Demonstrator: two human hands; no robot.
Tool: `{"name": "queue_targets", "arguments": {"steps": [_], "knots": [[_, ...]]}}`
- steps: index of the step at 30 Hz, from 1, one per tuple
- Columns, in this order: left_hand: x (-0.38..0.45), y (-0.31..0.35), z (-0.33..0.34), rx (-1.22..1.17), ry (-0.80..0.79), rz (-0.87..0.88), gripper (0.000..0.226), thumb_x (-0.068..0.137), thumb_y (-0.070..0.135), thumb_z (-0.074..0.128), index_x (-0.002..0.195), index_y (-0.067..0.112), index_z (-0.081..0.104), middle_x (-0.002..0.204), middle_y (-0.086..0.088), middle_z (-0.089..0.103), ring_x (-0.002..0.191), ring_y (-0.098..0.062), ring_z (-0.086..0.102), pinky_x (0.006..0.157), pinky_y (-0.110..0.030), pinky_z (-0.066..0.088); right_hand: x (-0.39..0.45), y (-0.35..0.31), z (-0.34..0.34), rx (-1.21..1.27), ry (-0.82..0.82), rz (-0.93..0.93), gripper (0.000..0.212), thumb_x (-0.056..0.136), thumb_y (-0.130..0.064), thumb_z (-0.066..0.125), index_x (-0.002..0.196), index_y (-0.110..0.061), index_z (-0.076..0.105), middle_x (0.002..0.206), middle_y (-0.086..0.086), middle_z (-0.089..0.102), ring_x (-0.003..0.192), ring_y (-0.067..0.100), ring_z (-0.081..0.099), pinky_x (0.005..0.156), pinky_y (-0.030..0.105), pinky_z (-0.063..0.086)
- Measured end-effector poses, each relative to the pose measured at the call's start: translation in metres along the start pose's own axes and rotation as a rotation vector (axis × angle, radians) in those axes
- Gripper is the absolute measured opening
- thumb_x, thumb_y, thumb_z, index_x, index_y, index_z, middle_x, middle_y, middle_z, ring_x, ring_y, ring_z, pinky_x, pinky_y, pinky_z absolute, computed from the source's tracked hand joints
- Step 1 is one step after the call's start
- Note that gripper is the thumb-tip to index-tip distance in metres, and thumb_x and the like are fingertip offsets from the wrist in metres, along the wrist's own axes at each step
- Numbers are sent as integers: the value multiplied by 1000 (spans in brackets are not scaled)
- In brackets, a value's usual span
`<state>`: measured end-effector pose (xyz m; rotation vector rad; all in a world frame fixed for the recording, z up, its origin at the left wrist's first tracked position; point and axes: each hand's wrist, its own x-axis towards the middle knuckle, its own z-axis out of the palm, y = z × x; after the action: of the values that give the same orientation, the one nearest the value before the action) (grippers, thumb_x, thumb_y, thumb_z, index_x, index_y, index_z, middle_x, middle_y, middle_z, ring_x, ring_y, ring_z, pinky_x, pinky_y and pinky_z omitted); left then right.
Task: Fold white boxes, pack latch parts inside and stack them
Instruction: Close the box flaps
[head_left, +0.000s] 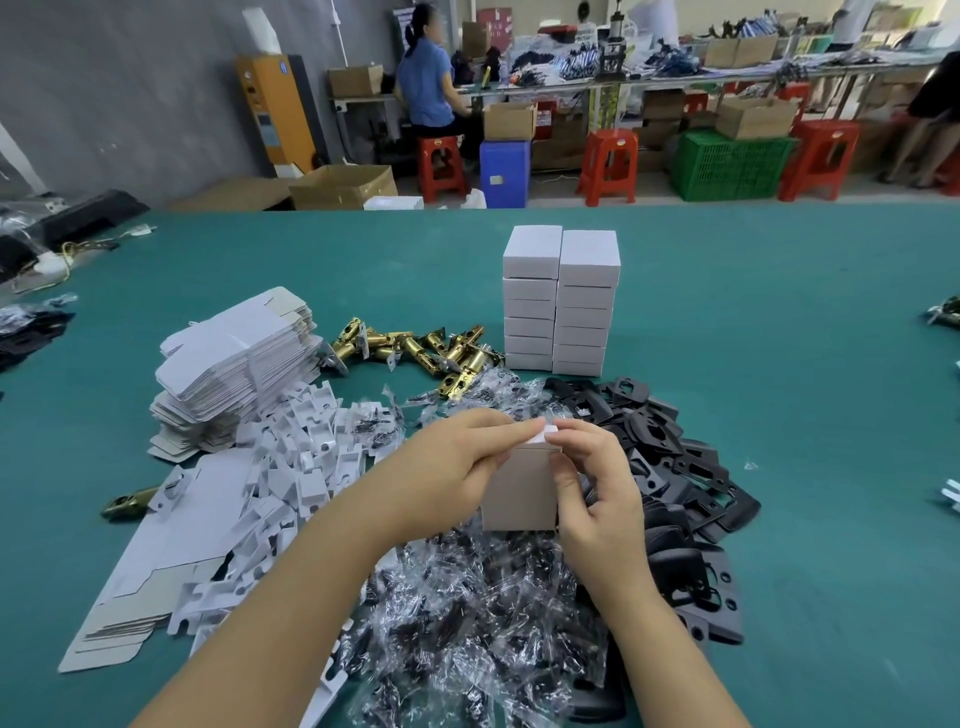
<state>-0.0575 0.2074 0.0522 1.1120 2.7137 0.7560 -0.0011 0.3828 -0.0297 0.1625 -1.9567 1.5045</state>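
On the green table (779, 322), just before the two stacks of white boxes (560, 301), the left hand (457, 467) and right hand (597, 483) both pinch a box (519, 493), brass latches (415, 348) left, stools (608, 156) beyond.

Left hand (457, 462) and right hand (597, 478) pinch the top flap of an upright white box (519, 493); finished box stacks (561, 301) stand at twelve o'clock on the desk (779, 312).
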Motion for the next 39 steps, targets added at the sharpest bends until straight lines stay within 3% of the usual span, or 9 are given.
{"name": "queue_targets", "arguments": {"steps": [5, 11, 16, 21, 24, 27, 31, 35, 39], "knots": [[-2, -2, 2, 19, 8, 17, 46, 109, 32, 43, 153, 45, 40, 137, 17, 51, 121, -2, 50, 101, -29, 46, -1, 1, 1, 8, -4, 11, 18, 98, -27, 55, 111, -36, 65, 127, -19, 60, 121, 15, 61, 97, 24, 51], [-4, 4, 5, 411, 34, 73, 53, 110, 40, 33, 161, 36, 21, 159, 5, 38, 138, -17, 41, 109, -36, 41, -3, 4, 2, 46, -10, 67, 21, 98, -33, 57, 113, -46, 63, 129, -23, 63, 121, 13, 63, 95, 36, 57], [6, 9, -4, 398, 0, -31, 53, 102, 46, 53, 151, 34, 37, 129, 12, 57, 115, -13, 54, 86, -29, 42, -4, -1, 5, 11, -14, 22, 31, 99, -32, 57, 120, -54, 60, 128, -26, 63, 119, 8, 63, 96, 27, 55], [20, 15, -26, 147, -147, -146, 18, 93, 34, 72, 104, 29, 58, 98, 13, 62, 85, -8, 60, 68, -25, 49, -8, -1, 7, 94, 82, 136, 36, 100, -40, 51, 134, -48, 51, 129, -21, 65, 119, 9, 65, 93, 15, 51], [29, 17, -60, 32, 12, -136, 17, 88, 26, 77, 98, 30, 63, 92, 16, 64, 76, -1, 60, 60, -18, 44, -5, 3, 7, 148, 190, 256, 31, 99, -42, 50, 131, -44, 52, 125, -17, 65, 116, 12, 66, 91, 20, 54], [49, 26, -95, -39, 400, -45, 27, 84, 23, 80, 107, 26, 67, 95, 17, 67, 80, 4, 60, 65, -12, 43, -4, 9, 7, 139, 197, 343, 22, 105, -31, 52, 124, -42, 57, 119, -19, 66, 115, 10, 65, 96, 31, 53], [113, 43, -102, 161, 763, 111, 34, 87, 14, 74, 120, 9, 65, 114, -5, 68, 101, -19, 59, 79, -24, 41, -4, 12, 11, 14, 125, 375, 21, 104, -27, 55, 124, -30, 62, 114, -18, 67, 109, 2, 64, 92, 27, 55], [191, 43, -78, 441, 745, 175, 31, 96, 5, 57, 126, 5, 60, 122, -12, 63, 112, -30, 56, 91, -40, 48, -3, 12, 12, -147, 107, 312, 15, 103, -18, 57, 112, -26, 66, 101, -15, 67, 93, 4, 64, 77, 17, 50], [243, 32, -51, 576, 566, 128, 37, 93, -1, 55, 129, 10, 54, 127, -7, 57, 118, -26, 49, 86, -35, 48, -3, 12, 12, -212, 114, 289, 18, 101, -12, 58, 106, -25, 69, 90, -16, 66, 74, 4, 60, 65, 12, 43]]}}
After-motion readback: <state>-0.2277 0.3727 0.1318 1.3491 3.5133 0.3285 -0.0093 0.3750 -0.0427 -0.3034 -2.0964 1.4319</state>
